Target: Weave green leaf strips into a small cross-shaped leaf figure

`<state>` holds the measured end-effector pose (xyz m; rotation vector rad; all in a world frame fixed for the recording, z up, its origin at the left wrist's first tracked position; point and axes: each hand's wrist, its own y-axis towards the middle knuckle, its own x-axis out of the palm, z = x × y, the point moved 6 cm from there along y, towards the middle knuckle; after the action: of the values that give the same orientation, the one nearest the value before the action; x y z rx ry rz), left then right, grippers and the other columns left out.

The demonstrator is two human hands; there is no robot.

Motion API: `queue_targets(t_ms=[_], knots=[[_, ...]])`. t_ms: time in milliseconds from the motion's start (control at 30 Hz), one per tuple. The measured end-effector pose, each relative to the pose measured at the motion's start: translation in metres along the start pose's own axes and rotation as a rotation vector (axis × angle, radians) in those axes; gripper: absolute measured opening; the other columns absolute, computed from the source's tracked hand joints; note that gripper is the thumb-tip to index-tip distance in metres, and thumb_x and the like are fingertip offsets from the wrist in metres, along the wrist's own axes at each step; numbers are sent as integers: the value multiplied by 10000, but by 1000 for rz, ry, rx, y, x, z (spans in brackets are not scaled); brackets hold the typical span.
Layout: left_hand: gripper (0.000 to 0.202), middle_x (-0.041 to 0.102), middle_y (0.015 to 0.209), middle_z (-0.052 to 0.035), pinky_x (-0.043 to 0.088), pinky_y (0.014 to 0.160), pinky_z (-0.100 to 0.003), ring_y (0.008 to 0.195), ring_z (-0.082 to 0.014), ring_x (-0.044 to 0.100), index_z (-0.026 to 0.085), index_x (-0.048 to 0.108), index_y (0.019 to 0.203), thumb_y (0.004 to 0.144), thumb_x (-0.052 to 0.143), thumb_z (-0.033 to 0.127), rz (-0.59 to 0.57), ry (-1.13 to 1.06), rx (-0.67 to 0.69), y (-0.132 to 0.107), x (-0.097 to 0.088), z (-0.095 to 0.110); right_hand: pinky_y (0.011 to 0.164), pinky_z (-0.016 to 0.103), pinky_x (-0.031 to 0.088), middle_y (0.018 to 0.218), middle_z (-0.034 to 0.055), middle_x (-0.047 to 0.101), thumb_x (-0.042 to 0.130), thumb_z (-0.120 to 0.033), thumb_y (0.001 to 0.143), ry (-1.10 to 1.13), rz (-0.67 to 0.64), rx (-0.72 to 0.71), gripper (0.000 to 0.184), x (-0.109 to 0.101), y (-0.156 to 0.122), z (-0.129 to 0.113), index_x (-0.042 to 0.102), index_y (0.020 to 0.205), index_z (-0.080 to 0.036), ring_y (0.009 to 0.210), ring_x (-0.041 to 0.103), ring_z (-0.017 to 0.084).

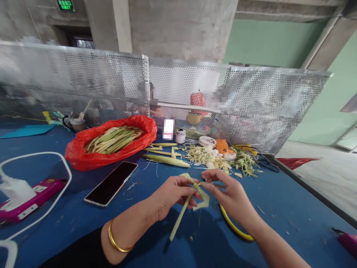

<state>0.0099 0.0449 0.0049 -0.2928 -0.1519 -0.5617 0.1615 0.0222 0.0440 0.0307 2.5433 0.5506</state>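
Between my two hands is a pale green strip of leaf [182, 219], folded into a small knot with several loose ends. My left hand [178, 191] pinches the knot between thumb and fingers, and one long end hangs down toward me. With thumb and index finger, my right hand [224, 186] grips another end just right of the knot. A yellow curved handle [234, 227] lies on the table partly under my right hand. Beyond my hands are heaps of cut leaf pieces [208, 156] and a long green husk leaf [167, 160].
A red plastic bag [80, 158] of leaf strips [114, 139] stands left of centre, with a phone [111, 184] before it. A purple power strip [30, 203] with a white cable lies far left. Tape [207, 141], a small jar [180, 136] and a perforated metal screen [111, 74] are behind.
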Motion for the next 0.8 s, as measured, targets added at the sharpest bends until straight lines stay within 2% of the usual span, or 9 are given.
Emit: queue_targets(t_ms=[67,233,367,433,500,600,700,800], knots=[[338,699,740,-20,496,606,-258,563,-112,619,152,679,1005,670,695,195,45,-84,3,1,-4,1,747,318,494,938,61,708,574,-398,848,-43,-24,44,246,-1,2,6,652,984,-208,884,641,223],[278,636,658,-15,432,478,-213,527,-96,565,115,694,847,720,713,362,-56,-226,-143,-1,3,-6,657,289,470,739,21,684,500,-418,894,-93,-168,41,291,9,3,13,687,817,-209,714,616,189],[236,568,573,20,388,425,-190,458,-68,500,111,708,819,718,747,320,-89,-201,-162,-2,7,-9,728,312,480,817,30,706,532,-367,879,-127,-88,-21,223,4,3,10,697,854,-220,781,645,203],[206,574,567,17,403,430,-192,440,-65,499,111,717,829,740,724,296,-21,-218,-92,0,4,-6,784,325,485,900,39,712,540,-346,878,-120,-49,-81,200,-1,2,4,699,915,-231,861,653,212],[180,592,570,6,422,444,-196,430,-64,506,110,717,799,765,693,285,102,-207,20,2,-2,0,857,329,477,1025,41,697,539,-325,886,-82,-6,-143,202,-5,0,-2,683,1007,-253,987,632,215],[202,613,570,-11,439,456,-208,421,-74,522,114,695,725,780,665,306,219,-76,147,1,-6,7,919,335,450,1137,40,652,545,-316,897,-67,116,-206,214,-12,-3,-9,662,1072,-278,1105,577,212],[258,598,538,-6,426,437,-212,404,-87,531,133,647,645,783,646,351,147,131,183,-1,5,5,892,350,443,1042,44,665,570,-343,891,-156,125,-224,174,-8,-4,-10,700,982,-273,1021,594,217],[284,573,516,8,414,425,-204,393,-84,520,158,586,576,800,593,333,13,283,168,-4,21,-5,754,330,464,856,44,656,546,-387,896,-155,-42,-178,235,8,-4,-9,726,853,-243,834,604,203]])
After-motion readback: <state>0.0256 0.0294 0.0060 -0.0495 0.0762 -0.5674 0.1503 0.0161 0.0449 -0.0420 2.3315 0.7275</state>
